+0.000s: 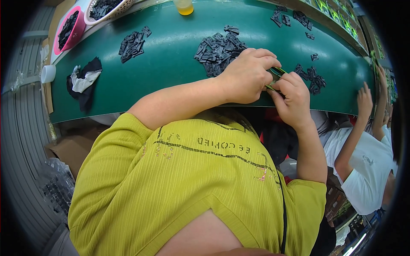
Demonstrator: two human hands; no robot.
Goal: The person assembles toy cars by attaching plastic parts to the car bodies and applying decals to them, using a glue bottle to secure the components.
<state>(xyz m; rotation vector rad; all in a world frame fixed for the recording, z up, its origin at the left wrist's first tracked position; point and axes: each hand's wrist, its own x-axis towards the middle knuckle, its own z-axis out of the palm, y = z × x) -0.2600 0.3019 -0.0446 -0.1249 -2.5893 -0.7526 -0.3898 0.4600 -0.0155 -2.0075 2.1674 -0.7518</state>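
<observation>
The left hand (250, 74) and right hand (294, 96) both pinch a green-and-black piece (278, 72) between them, near the tabletop's (166, 81) edge. A heap of black parts (218, 53) lies just beside the left hand, a smaller pile (317, 82) just right of the right. Uneven pulling might slip the piece loose; a careless left hand could scatter the heap.

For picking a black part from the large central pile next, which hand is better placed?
Probably the left: the left hand is beside the large pile, while the right hand is farther away. Both hold a green-edged piece.
</observation>
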